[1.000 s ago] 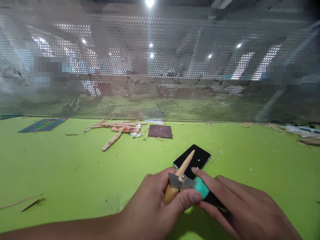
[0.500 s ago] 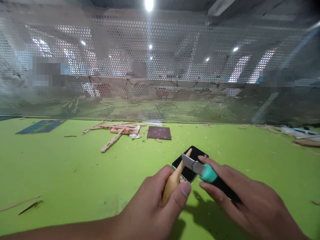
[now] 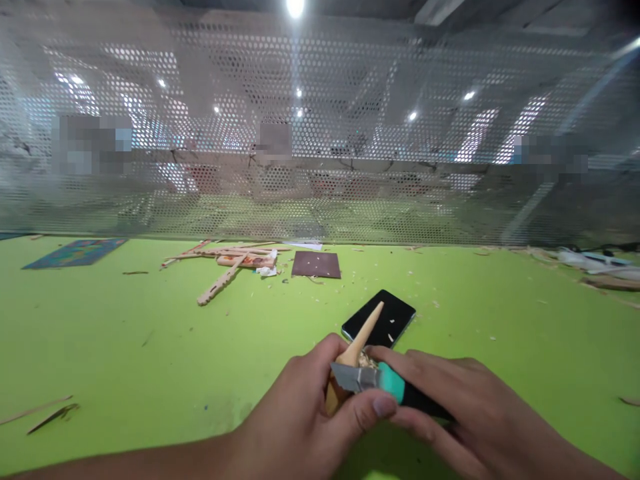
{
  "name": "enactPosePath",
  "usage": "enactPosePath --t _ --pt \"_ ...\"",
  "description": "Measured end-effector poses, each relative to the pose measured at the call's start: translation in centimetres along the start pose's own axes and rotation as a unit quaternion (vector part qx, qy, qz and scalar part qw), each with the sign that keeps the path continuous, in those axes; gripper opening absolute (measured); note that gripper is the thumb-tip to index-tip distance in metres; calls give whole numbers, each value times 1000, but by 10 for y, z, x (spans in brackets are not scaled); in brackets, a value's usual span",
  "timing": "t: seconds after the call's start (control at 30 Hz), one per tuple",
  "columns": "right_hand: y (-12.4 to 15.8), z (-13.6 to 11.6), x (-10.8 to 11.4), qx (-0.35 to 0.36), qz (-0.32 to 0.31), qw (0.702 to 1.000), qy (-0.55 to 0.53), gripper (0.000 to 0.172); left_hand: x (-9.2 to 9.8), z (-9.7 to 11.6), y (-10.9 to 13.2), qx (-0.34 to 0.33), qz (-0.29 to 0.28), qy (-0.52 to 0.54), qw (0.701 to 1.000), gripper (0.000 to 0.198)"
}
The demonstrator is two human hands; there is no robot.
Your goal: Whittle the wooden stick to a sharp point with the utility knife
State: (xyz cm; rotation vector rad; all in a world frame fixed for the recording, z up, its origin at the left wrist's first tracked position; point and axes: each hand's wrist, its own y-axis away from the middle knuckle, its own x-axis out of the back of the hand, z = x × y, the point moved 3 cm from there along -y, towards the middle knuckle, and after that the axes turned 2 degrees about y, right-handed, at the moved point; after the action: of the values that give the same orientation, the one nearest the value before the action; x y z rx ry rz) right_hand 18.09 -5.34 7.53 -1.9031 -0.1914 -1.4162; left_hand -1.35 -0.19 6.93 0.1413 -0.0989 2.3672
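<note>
My left hand is closed around a pale wooden piece that tapers to a narrow tip pointing up and away. In my right hand is a utility knife with a teal and black handle, its wide grey blade lying across the wood near my left thumb. Both hands are close together, the left thumb beside the knife's front end. Curled shavings sit between the wood and my right fingers. Just beyond, a black smartphone lies flat with a few chips on its screen.
On the green table, a brown sheet and a pile of carved wooden sticks lie toward the back. A patterned mat is at the left, thin slivers nearer. A perforated metal screen borders the far edge.
The knife blade has moved down the wood, from near its tip toward my left thumb. My right hand has come left and closer, uncovering more of the phone.
</note>
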Motion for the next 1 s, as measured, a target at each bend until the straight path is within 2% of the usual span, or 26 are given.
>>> enactPosePath --t 0.1,0.33,0.47,0.63,0.73,0.87,1.0 --pt "4 -2 -2 -12 13 999 34 39 -1 -2 1 6 5 -29 1000 38" --pt "5 -7 2 -14 85 984 158 43 -1 -1 0 -13 38 -69 997 39" --pt "6 -2 12 -48 114 977 173 48 -1 1 -1 8 48 -76 996 42" --pt "4 7 14 -50 132 982 126 40 -1 5 0 35 36 -48 998 41" --pt "1 10 10 -28 120 988 96 39 -2 7 0 59 11 40 997 37" --pt "-3 8 5 7 62 996 69 36 -6 10 -3 64 -38 167 983 32" --pt "-3 2 3 22 12 999 42 37 -8 11 -6 56 -47 230 970 34"
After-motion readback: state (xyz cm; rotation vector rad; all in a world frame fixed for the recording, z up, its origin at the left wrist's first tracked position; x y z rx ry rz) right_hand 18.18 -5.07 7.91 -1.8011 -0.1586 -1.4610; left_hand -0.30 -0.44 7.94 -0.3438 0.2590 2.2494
